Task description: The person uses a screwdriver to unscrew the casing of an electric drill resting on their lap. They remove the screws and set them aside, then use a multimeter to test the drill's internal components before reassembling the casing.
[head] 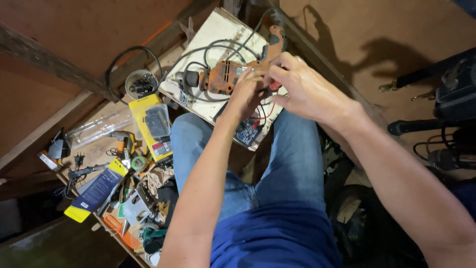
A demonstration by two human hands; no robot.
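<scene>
Nearest, at 8 o'clock, a flat blue-and-yellow blister pack (97, 191) lies on the cluttered bench; beyond it, at 10 o'clock, a yellow carded package (153, 126) with dark contents. Farther, at 12 o'clock, an orange electric drill (229, 74) rests on a white board (213, 30); left hand (248, 92) pinches its body, right hand (302, 89) closes fingers on its handle area.

Your orange drill (229, 75) with black cord (208, 49), your off-white board (213, 34) beneath it, your yellow-and-clear blister pack (151, 126), your navy card with yellow ends (96, 191), your blue jeans (292, 159), your red wires (265, 113).
</scene>
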